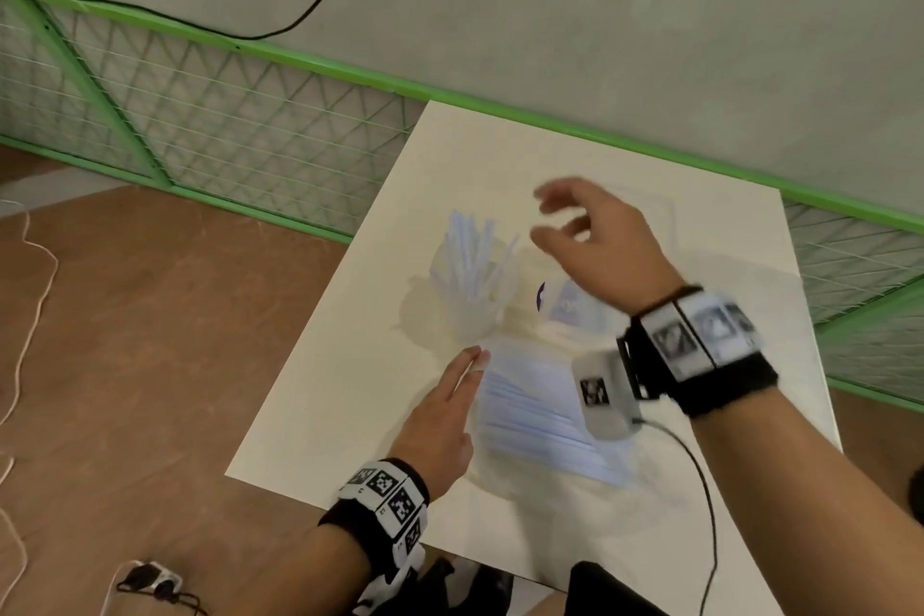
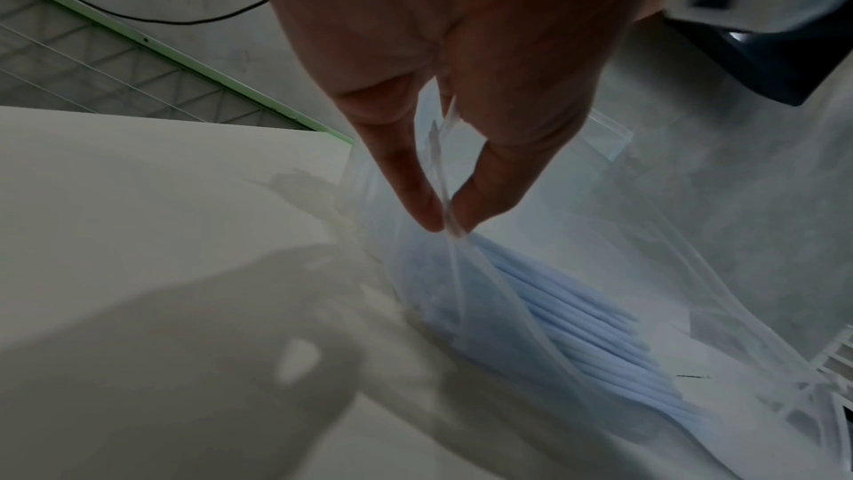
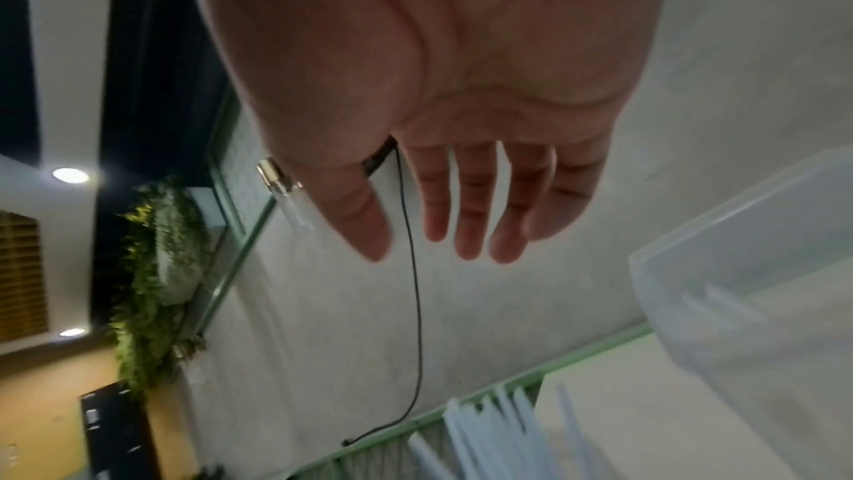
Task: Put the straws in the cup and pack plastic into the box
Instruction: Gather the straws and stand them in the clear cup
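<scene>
Presently, on the white table [image 1: 350,365]:

Item one: the left hand [image 1: 442,420] is lying low at the near side of the table, its fingertips [image 2: 431,214] pinching the edge of a clear plastic bag [image 1: 545,420]. The left wrist view is showing thumb and forefinger closed on the film, lifting its mouth slightly.

Item two: the bag is lying flat just beside that hand, still holding a bundle of pale bagged straws [image 2: 577,309] stacked lengthwise.

Item three: the right hand [image 1: 595,240] is hovering above the table's middle, blurred, fingers spread and loosely bent, holding nothing. The right wrist view is showing an empty palm with the fingers [image 3: 471,218] extended.

Item four: a clear cup [image 1: 472,295] is standing upright left of the right hand, with white straws [image 1: 475,250] fanning out of its top.

Item five: a translucent box [image 3: 748,269] is sitting at the far side of the table, beyond the right hand; in the head view it is faint and mostly hidden.

Item six: a black cable [image 1: 300,15] is hanging on the grey wall above a green mesh fence [image 1: 200,115].
</scene>
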### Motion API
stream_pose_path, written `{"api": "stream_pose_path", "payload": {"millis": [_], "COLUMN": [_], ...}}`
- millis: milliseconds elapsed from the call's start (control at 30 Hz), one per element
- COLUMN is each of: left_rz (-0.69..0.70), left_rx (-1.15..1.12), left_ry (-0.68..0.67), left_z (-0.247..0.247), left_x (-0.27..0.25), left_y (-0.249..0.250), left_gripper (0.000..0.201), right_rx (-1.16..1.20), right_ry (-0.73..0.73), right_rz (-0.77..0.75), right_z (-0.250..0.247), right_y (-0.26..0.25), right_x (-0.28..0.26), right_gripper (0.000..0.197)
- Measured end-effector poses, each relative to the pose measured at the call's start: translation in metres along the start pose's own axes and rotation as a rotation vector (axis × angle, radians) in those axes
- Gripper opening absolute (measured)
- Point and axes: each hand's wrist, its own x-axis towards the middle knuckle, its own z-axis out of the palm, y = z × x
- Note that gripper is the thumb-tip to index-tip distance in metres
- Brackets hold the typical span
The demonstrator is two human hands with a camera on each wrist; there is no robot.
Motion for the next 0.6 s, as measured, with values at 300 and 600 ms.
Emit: {"api": "stream_pose_path", "payload": {"millis": [300,600], "left_rz": [0.031,0.088], "left_rx": [-0.014,-0.011], "left_ry": [0.010,0.034], "left_z": [0.004,0.007], "left_x": [0.001,-0.006], "left_y": [-0.004,-0.004], "left_gripper": [0.093,0.093], "right_rx": [-0.401,-0.716], "right_ry": [-0.560,-0.376], "right_rz": [0.035,0.092], "right_z": [0.108,0.152], "right_y": [0.072,0.123], "right_x": [-0.151,-0.167], "right_gripper": [0.041,0.057]}}
